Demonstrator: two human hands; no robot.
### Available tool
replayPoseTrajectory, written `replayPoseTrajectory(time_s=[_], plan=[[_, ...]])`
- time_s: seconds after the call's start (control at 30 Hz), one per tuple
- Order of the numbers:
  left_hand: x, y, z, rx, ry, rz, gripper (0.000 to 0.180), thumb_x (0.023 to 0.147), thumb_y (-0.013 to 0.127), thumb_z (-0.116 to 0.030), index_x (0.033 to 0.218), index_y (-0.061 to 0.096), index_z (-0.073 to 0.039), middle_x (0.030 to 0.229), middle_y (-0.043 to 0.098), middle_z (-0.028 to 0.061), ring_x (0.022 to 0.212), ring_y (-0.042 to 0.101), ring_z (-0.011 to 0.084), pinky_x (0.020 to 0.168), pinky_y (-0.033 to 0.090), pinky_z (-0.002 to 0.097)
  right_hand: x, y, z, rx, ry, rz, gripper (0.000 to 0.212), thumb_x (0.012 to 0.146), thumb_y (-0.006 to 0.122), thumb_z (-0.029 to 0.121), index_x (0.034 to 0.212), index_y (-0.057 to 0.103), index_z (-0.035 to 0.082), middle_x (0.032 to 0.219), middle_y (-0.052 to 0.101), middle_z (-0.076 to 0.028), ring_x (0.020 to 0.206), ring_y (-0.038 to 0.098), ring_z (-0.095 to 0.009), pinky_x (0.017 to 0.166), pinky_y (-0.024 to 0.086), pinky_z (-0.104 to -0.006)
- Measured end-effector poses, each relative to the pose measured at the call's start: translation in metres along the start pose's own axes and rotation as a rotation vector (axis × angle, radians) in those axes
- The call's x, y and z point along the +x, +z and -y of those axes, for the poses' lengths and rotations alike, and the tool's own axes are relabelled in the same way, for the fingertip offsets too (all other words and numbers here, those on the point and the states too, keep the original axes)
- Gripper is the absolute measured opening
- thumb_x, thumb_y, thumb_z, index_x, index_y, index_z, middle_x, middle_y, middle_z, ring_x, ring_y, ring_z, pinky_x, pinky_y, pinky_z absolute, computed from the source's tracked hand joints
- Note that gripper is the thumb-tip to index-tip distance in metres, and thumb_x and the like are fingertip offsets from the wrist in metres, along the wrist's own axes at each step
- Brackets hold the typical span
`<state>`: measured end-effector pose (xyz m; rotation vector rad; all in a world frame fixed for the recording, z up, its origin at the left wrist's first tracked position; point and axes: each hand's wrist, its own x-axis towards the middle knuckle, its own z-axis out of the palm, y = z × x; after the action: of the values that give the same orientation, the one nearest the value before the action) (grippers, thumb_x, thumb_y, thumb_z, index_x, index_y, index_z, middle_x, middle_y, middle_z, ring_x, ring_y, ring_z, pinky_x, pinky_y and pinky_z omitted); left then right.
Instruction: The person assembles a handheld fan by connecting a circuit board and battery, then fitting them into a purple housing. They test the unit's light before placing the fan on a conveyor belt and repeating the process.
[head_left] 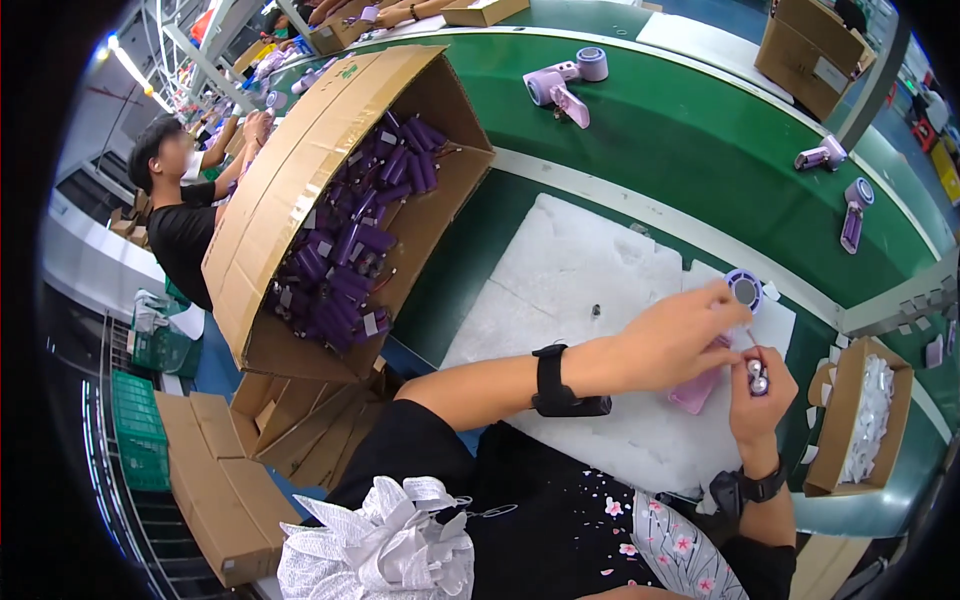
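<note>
My right hand is closed round a small battery pack, its two silver cell ends facing up. My left hand reaches in from the left just above it, fingers bent in a pinch; what lies between the fingertips is too small to make out. Beneath and beside my hands lies a lavender handheld device, its round head at the far side and its pink-lavender handle partly covered by my left hand. It rests on a white foam pad.
A big tilted cardboard box full of purple battery packs stands at left. Several lavender devices lie on the green conveyor. At right is a small carton of clear plastic pieces. A co-worker works at far left.
</note>
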<state>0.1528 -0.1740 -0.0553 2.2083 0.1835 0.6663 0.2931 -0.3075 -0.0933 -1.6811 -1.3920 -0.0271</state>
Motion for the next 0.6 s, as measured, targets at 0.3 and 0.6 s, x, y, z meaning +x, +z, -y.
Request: replayPoseTrajectory(time_s=[0.3, 0.6], plan=[[-0.006, -0.012, 0.041, -0.287, -0.278, 0.242, 0.065, 0.075, 0.075, -0.006, 0.135, 0.050, -0.011, 0.098, 0.061, 0.0126, 0.081, 0.061, 0.0191, 0.074, 0.053, 0.0314, 0.012, 0.009, -0.001, 0.112, 0.155, 0.167, 0.023, 0.074, 0.075, 0.009, 0.085, 0.056, 0.002, 0.075, 0.051, -0.011, 0.064, 0.052, -0.025, 0.057, 0.043, -0.0331], [-0.009, -0.028, 0.038, -0.281, -0.263, 0.219, 0.037, 0.074, 0.069, -0.001, 0.109, 0.063, -0.007, 0.089, 0.062, 0.0084, 0.071, 0.059, 0.0181, 0.069, 0.051, 0.0276, 0.019, 0.017, 0.021, 0.069, 0.164, 0.161, 0.026, 0.069, 0.076, 0.000, 0.085, 0.055, 0.002, 0.084, 0.051, -0.009, 0.068, 0.050, -0.024, 0.058, 0.042, -0.0310]])
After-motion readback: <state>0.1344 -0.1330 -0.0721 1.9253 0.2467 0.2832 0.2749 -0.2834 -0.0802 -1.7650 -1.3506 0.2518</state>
